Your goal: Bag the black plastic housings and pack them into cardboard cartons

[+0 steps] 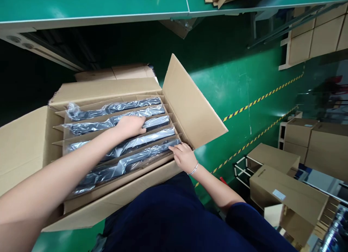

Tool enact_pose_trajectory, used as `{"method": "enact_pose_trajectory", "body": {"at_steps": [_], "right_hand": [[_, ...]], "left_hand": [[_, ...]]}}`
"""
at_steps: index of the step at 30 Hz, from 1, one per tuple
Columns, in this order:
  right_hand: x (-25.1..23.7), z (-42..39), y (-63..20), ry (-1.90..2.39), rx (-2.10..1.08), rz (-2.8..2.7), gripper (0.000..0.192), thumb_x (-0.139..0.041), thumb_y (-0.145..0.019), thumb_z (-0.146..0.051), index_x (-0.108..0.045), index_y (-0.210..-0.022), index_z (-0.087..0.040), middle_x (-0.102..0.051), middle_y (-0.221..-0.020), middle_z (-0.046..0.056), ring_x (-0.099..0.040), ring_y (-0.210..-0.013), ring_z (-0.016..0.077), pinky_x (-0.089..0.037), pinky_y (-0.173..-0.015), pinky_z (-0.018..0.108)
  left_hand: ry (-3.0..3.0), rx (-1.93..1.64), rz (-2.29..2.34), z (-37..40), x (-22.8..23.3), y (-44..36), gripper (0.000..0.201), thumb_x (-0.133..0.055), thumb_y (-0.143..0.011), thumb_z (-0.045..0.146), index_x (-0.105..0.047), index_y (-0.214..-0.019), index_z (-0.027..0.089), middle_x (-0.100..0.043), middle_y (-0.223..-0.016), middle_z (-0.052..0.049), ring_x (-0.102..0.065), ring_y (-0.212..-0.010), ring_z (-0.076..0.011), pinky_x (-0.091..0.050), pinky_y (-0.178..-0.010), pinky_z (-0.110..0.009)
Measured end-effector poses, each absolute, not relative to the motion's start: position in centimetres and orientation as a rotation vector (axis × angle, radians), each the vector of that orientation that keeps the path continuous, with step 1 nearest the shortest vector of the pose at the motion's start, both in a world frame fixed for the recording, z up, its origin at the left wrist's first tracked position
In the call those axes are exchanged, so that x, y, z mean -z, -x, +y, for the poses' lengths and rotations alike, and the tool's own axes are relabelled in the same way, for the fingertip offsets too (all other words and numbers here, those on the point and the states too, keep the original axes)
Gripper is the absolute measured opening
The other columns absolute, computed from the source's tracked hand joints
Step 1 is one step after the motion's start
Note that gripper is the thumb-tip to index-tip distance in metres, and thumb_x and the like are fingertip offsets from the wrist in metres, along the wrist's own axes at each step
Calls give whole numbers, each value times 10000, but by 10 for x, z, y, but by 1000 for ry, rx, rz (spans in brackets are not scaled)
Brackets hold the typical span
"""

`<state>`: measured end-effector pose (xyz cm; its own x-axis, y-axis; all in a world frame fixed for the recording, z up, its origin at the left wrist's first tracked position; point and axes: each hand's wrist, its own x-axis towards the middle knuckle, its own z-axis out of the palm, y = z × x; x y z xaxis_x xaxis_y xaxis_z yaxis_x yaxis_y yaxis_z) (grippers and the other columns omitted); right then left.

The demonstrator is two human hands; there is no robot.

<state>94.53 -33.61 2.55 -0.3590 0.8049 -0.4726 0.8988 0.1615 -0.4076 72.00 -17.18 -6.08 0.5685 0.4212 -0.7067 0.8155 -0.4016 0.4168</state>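
Note:
An open cardboard box (27,143) stands in front of me, split by cardboard dividers into long slots. Each slot holds a long black item in a clear plastic bag (114,108). My left hand (132,125) reaches into the middle of the box and curls over the top of one bagged item (154,122) in the third slot from the far side. My right hand (184,156), with a bracelet on the wrist, rests its fingertips on the right end of the nearest bagged item (152,150). Whether either hand grips firmly is hard to tell.
The box's right flap (190,103) stands open. A green workbench (95,5) runs along the top. The green floor (239,74) has yellow-black tape lines. Several closed cardboard boxes (288,194) stand at the right, more at the upper right (312,38).

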Motion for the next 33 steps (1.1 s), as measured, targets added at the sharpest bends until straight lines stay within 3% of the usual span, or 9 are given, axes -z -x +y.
{"method": "enact_pose_trajectory", "body": {"at_steps": [7, 17, 21, 25, 29, 33], "right_hand": [[-26, -335, -943, -1694, 978, 2245, 404, -479, -927, -100, -680, -1266, -191, -703, -1029, 101, -569, -903, 230, -489, -929, 407], [-25, -335, -943, -1675, 960, 2249, 381, -504, -935, -119, -680, -1263, -201, -699, -1026, 98, -568, -890, 224, -490, -906, 393], [-24, -334, -944, -1679, 960, 2260, 382, -500, -935, -119, -679, -1264, -193, -697, -1011, 97, -566, -888, 223, -491, -903, 387], [-23, -333, -943, -1705, 946, 2276, 379, -495, -931, -122, -691, -1249, -181, -705, -987, 92, -566, -886, 228, -494, -905, 380], [-21, -336, -941, -1721, 936, 2273, 387, -481, -921, -114, -704, -1229, -185, -711, -972, 93, -575, -875, 231, -508, -894, 392], [-24, -332, -945, -1742, 980, 2317, 393, -449, -927, -116, -699, -1226, -165, -712, -1007, 110, -604, -898, 232, -536, -902, 407]], "left_hand": [[-1710, 313, 1025, -158, 93, -683, 484, -499, -721, 568, -566, -1010, 186, -703, -935, -105, -645, -815, -269, -479, -703, -332], [-1585, 209, 958, -146, 120, -675, 393, -533, -691, 599, -520, -821, 228, -640, -804, -17, -601, -762, -217, -454, -714, -319], [-1573, 213, 998, -153, 115, -676, 435, -514, -703, 599, -554, -912, 220, -690, -876, -39, -639, -826, -241, -474, -753, -327], [-1706, 277, 968, -157, 102, -683, 592, -519, -730, 599, -592, -1165, 203, -713, -1081, -95, -657, -971, -291, -503, -836, -359], [-1867, 114, 1024, -147, 104, -688, 528, -337, -889, 446, -623, -1252, 191, -669, -1268, -121, -595, -1195, -295, -441, -1047, -415], [-1971, 242, 983, -143, 113, -700, 551, -416, -884, 371, -560, -1376, 169, -558, -1456, -135, -497, -1347, -315, -375, -1137, -445]]}}
